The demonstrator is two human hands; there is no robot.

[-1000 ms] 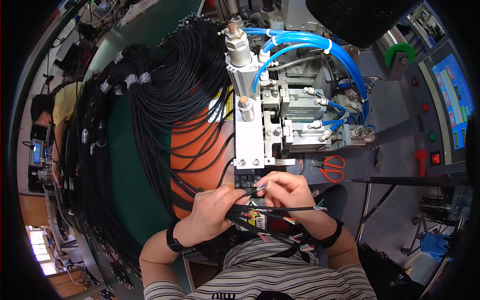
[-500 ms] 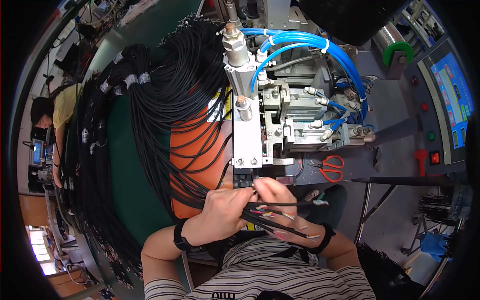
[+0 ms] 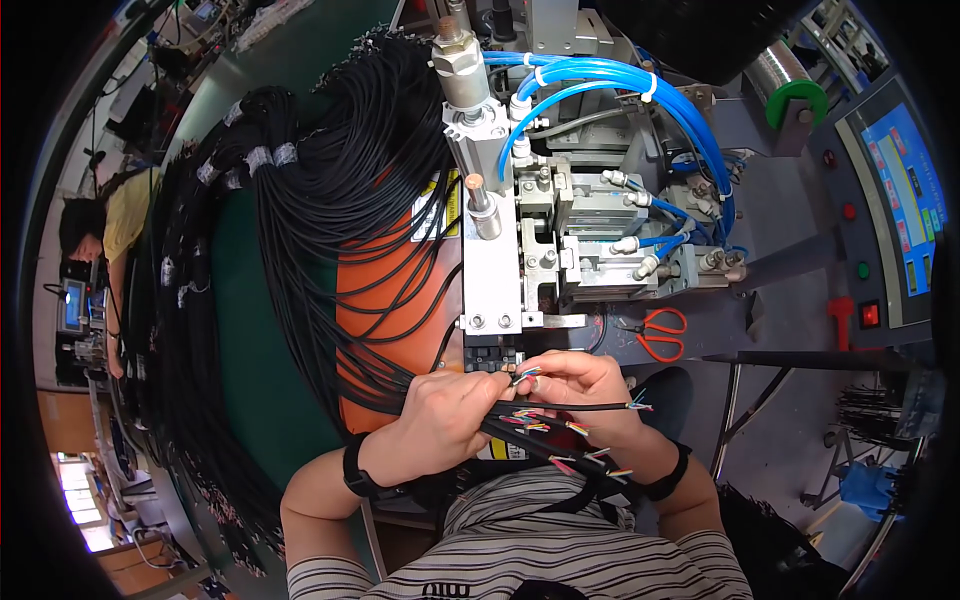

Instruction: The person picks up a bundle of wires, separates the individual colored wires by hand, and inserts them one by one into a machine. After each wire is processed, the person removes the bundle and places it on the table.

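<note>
A striped short-sleeved shirt (image 3: 530, 530) is worn with black wristbands (image 3: 356, 470).

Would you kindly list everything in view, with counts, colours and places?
cables: many, black, mostly left side
cable ends: several, multicoloured, at the hands
machine: one, silver and white, centre
tubes: several, blue, on the machine
spool: one, silver and green, upper right
control panel: one, grey, right edge
hand tool: one, orange-handled, right of centre
work surface: one, orange, under cables
tabletop: one, dark green, left
bag or cloth: one, blue, lower right
another person: one, yellow top, far left
striped shirt: one, black and white, lower edge
wristbands: two, black, one per wrist
left hand: one, bare, gripping cables
right hand: one, bare, at cable ends
</note>
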